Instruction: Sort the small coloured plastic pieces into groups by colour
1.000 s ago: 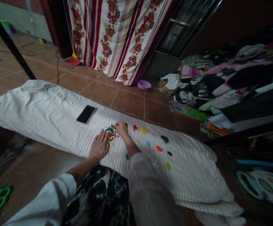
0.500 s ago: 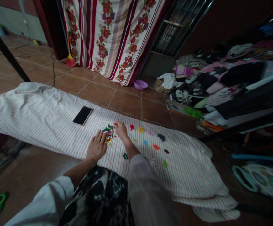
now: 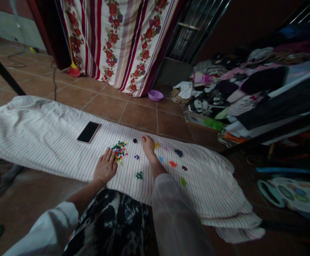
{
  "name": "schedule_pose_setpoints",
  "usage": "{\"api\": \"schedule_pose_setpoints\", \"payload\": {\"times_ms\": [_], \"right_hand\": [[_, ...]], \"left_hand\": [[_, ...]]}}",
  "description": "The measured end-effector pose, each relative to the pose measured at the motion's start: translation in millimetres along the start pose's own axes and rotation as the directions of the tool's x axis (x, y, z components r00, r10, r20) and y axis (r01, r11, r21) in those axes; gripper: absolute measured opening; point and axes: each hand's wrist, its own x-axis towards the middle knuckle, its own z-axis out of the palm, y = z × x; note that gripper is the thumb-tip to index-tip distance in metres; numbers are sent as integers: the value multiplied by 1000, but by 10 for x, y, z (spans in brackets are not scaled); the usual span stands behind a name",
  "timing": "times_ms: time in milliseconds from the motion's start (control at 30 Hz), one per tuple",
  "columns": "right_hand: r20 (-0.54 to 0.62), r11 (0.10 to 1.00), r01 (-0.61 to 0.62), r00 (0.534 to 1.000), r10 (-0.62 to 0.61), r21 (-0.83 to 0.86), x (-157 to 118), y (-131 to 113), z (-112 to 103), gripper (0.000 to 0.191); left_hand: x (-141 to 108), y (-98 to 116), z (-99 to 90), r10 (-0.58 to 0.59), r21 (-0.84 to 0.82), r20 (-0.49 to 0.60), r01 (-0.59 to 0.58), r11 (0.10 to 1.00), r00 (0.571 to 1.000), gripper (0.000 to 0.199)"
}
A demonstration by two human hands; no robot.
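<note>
My left hand lies flat, fingers stretched out, at the left edge of a mixed heap of small coloured pieces. To the right, my right hand is closed in a pinch, with a spot of red at its fingertips that looks like a small red piece. It covers the place of the red group. Sorted by colour around it are small groups: black, purple, dark green, yellow, orange and light green. The pieces are too small to name exactly.
A striped cloth covers the long surface in front of me. A phone lies on it at the left. Beyond are a purple basin, a flowered curtain and a pile of clothes.
My right hand has moved right, from the mixed heap to the red group, uncovering the black and purple groups. My left hand stays by the heap. The whole view has shifted slightly.
</note>
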Motion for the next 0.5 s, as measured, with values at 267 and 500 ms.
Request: {"api": "schedule_pose_setpoints", "payload": {"times_ms": [267,500], "right_hand": [[26,993,-111,993,113,-46,146,222,-65,30],[126,994,-92,987,98,-52,163,263,-22,34]], "left_hand": [[4,-5,13,4,9,-11,-4,1000,1000,52],[-2,-12,31,9,9,-16,-9,1000,1000,53]]}}
